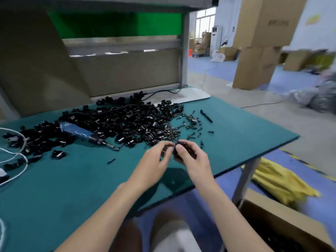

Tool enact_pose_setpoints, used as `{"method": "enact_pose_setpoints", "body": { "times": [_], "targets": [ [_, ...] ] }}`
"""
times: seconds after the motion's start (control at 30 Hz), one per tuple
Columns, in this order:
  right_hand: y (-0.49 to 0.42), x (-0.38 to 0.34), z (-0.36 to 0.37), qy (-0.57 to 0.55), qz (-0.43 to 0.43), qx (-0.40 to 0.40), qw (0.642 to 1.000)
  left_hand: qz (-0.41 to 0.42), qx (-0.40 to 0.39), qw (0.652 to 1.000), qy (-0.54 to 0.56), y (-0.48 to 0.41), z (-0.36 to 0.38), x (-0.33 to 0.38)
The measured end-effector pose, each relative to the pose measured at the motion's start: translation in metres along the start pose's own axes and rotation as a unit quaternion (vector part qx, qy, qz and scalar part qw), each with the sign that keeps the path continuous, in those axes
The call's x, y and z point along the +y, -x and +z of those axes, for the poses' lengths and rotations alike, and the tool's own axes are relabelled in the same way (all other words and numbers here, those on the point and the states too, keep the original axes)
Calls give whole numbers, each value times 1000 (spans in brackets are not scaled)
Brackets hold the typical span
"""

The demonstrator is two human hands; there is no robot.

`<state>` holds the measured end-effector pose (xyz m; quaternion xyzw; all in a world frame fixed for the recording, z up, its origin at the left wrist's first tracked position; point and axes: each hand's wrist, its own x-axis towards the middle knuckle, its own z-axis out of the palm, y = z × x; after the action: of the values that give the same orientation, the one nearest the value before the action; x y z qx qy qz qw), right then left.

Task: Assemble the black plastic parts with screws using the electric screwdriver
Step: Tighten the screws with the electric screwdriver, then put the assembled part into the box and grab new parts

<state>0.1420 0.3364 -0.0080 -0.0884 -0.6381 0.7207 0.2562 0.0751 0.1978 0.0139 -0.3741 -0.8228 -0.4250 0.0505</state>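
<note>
Jointly, hands [151, 161] [191, 158] grip a black part [176, 152] above the mat's [72, 179] bare edge.

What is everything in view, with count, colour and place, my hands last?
Green table mat: one, green, covering the table.
Loose black plastic parts: many, black, heaped on the mat.
Blue electric screwdriver: one, blue, lying on the heap's left.
Small dark metal screws: many, dark, scattered right of the heap.
White cable: count unclear, white, mat's left edge.
Brown cardboard boxes: several, brown, floor at right.
Yellow fabric: one, yellow, floor beside the table leg.
Held black plastic pieces: count unclear, black, between both hands.
Left hand: one, fingers pinching those pieces.
Right hand: one, gripping them.
</note>
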Motion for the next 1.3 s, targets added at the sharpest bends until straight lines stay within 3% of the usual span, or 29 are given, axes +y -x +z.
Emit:
{"method": "enact_pose_setpoints", "body": {
  "times": [0.13,0.27,0.37,0.47,0.6,0.73,0.83,0.93,1.0,1.1,1.3],
  "targets": [
    [20,-26,-90,91,-16,77,993,70,-100,993,-10,-17,60,58],
    [45,-28,-179,230,17,179,957,112,-200,973,-18,-24,118,104],
    [66,-28,-220,327,99,205,917,132,-225,965,15,-24,146,121],
    [73,-31,-227,377,87,226,894,129,-217,967,42,-27,151,114],
    [50,-34,-181,407,-27,196,892,96,-139,985,40,-37,117,73],
    [19,-26,-97,429,-88,76,896,9,-16,1000,9,-36,45,9],
    [-2,-12,-28,432,-119,-27,893,-58,88,991,-76,-18,-21,-44],
    [-24,9,36,497,-116,-115,852,-148,143,944,-258,16,-84,-93],
    [-39,24,71,556,-88,-152,812,-249,147,899,-329,40,-116,-122],
    [-60,39,110,605,-47,-178,775,-370,153,847,-349,56,-147,-151],
    [-109,57,146,640,-42,-163,749,-456,137,817,-327,25,-167,-194]
  ]
}}
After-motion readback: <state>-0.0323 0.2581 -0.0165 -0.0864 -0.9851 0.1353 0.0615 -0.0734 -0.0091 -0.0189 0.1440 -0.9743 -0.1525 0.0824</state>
